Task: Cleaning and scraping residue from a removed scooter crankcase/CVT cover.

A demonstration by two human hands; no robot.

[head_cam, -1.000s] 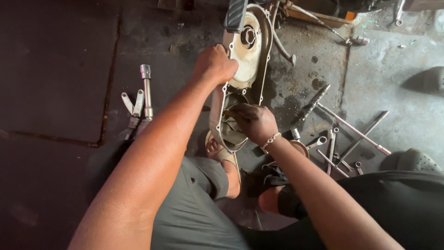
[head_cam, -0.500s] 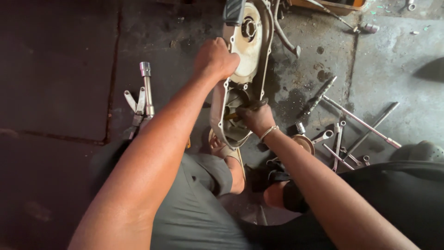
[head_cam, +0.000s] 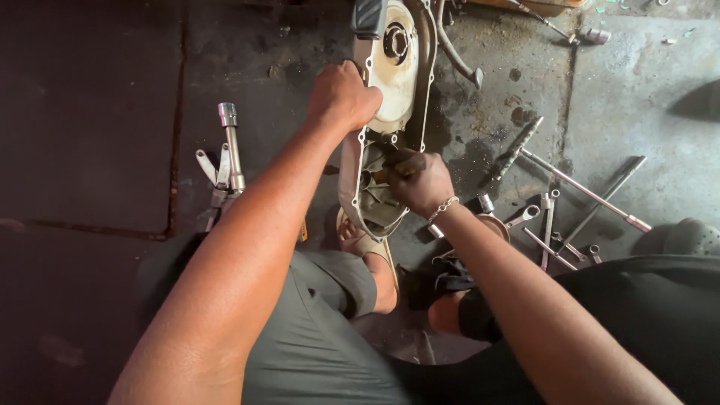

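Observation:
A long metal engine side cover [head_cam: 400, 66] stands on edge on the oily floor, its hollow inside facing me. My left hand [head_cam: 341, 96] grips its left rim near the middle and steadies it. Inside the lower half of the cover, my right hand [head_cam: 421, 182], with a chain bracelet on the wrist, is closed around something small and dark; I cannot tell what it is. The cover's bottom end rests by my sandalled foot [head_cam: 367, 251].
A puller tool with a socket-ended shaft [head_cam: 227, 154] lies left of my forearm. Several wrenches and long socket bars [head_cam: 559, 221] are scattered at the right, with a dark screwdriver [head_cam: 514, 150] near the cover. A kick lever [head_cam: 457, 56] curves at the top. Another person's shoe [head_cam: 694, 236] shows at the right edge.
My right hand has moved up from the cover's bottom end, deeper into its lower half. My left hand keeps its grip on the rim. The view has shifted slightly.

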